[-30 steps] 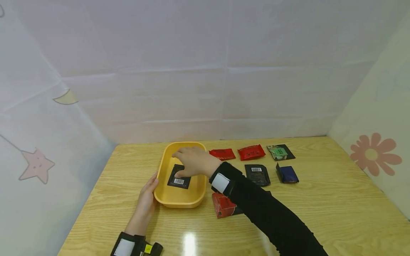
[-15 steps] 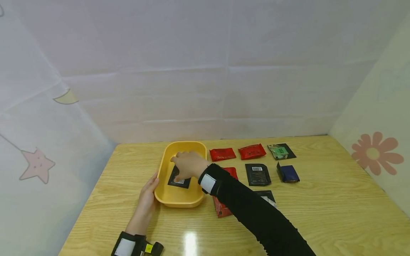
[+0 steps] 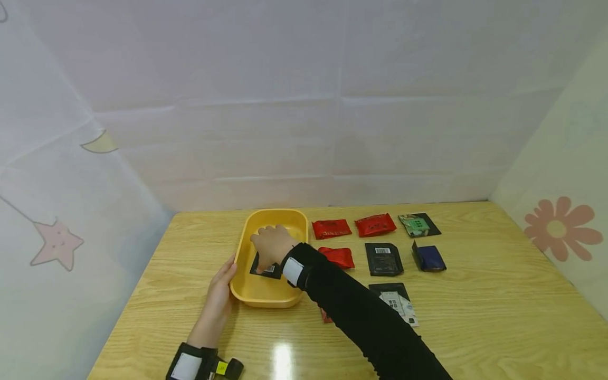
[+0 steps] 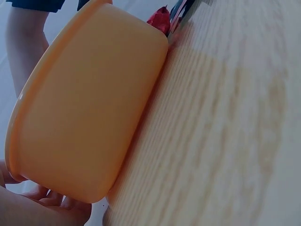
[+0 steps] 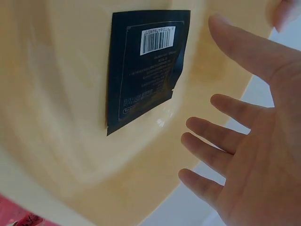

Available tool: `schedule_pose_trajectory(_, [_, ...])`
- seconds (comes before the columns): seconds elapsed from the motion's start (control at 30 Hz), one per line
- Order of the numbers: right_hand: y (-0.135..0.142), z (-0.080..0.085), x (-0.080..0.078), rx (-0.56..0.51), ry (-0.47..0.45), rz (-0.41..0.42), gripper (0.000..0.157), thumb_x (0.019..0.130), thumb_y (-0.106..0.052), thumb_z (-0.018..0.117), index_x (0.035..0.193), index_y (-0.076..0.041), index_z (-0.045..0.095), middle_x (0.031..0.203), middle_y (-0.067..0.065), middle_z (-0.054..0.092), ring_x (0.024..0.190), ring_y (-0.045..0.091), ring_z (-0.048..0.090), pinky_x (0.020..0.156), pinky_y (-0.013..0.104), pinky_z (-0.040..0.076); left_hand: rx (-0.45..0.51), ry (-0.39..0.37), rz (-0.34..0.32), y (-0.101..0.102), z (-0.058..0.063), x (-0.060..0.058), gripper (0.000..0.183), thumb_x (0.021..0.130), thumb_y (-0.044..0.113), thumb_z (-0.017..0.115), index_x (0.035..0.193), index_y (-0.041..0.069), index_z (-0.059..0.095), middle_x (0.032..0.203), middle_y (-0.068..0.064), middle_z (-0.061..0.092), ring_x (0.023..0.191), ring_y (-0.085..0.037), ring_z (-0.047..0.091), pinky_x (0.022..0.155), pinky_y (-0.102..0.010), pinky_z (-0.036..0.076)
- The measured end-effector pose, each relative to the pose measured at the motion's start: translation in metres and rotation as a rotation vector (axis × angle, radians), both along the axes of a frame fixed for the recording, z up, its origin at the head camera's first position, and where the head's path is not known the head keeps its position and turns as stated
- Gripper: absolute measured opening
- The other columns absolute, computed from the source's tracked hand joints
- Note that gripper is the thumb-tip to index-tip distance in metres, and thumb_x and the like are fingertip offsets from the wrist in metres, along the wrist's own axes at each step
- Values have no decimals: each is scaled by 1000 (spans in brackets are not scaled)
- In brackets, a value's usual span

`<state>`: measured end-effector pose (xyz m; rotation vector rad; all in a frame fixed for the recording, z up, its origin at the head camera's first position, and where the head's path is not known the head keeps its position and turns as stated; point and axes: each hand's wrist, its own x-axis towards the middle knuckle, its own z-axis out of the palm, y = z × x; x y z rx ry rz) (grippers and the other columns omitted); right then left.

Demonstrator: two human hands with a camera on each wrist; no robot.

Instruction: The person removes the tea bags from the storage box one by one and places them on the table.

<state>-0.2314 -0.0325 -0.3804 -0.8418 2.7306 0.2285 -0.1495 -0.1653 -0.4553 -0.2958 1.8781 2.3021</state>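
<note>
A yellow plastic basin [image 3: 258, 296] stands on the wooden table at left of centre. My left hand [image 3: 220, 285] grips its left side, with thumb by the rim and fingers against the outer wall in the left wrist view. Inside the basin lies a flat black sachet [image 5: 146, 70], its barcode side up. My right hand [image 3: 272, 246] is over the sachet, partly covering it in the head view. In the right wrist view its fingers are spread and apart from the sachet, holding nothing.
Right of the basin lie red packets [image 3: 375, 225], a black barcoded sachet [image 3: 383, 259], a green-and-black packet [image 3: 418, 225], a dark blue packet [image 3: 430, 258] and a black-and-white packet [image 3: 395, 302]. My right forearm mostly hides another red packet [image 3: 326, 316]. A pale cloth backdrop [image 3: 285, 158] hangs behind the table.
My right hand and forearm have shifted left over the basin, uncovering a red packet and the black-and-white packet. The sachet stays in the basin, and my left hand keeps its hold.
</note>
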Motion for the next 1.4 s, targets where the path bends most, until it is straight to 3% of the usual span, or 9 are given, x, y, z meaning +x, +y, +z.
schedule_pose_trajectory(0.13, [-4,-3,-2,30,-8,-15,80,70,-54,72,140,-23,45,143,-1,51,128,20,44,114,43,35,-4,6,1,0,0,1,56,103,24,33,151,3,15,161,-14,9,143,-28,14,122,-47,13])
schedule_pose_trajectory(0.4, [-9,-11,-6,37,-18,-62,70,68,-50,75,130,-22,55,126,-4,64,111,15,56,102,38,47,-14,-2,7,-1,-2,1,57,102,27,34,151,4,15,161,-14,9,144,-28,13,122,-47,12])
schedule_pose_trajectory(0.6, [-12,-19,-5,132,62,-97,55,68,-49,76,116,-26,62,116,-8,66,103,10,57,95,33,49,-14,-7,20,0,-2,1,56,102,26,34,151,4,16,161,-14,9,143,-29,13,122,-48,12])
schedule_pose_trajectory(0.8, [-16,-23,-3,204,53,-99,66,66,-54,75,123,-26,58,122,-8,63,107,10,56,99,39,48,-18,-4,15,1,-2,0,56,102,24,34,151,3,17,161,-15,9,143,-29,13,122,-48,12])
schedule_pose_trajectory(1.03, [-24,-15,0,243,33,-113,75,64,-50,78,130,-26,53,131,-7,61,113,13,56,100,44,49,-17,5,1,0,0,0,55,103,23,32,151,4,16,161,-14,8,144,-28,11,122,-48,11])
schedule_pose_trajectory(1.3, [-26,-16,1,252,33,-104,74,66,-46,78,133,-26,52,132,-6,60,112,15,58,99,45,50,-21,9,16,0,-3,-2,57,102,26,36,150,3,18,160,-15,10,144,-29,13,122,-48,12])
schedule_pose_trajectory(1.33, [-26,-16,1,252,32,-95,74,67,-46,78,133,-25,51,133,-6,60,113,15,57,99,45,50,-35,11,23,0,-3,-2,58,101,29,37,150,4,19,160,-15,11,143,-27,16,122,-43,18])
schedule_pose_trajectory(1.4, [-26,-17,0,256,34,-84,74,68,-45,77,134,-25,51,133,-6,60,114,15,57,99,45,50,-35,18,24,0,-3,-1,59,100,31,38,150,4,19,160,-16,12,143,-27,16,122,-43,18])
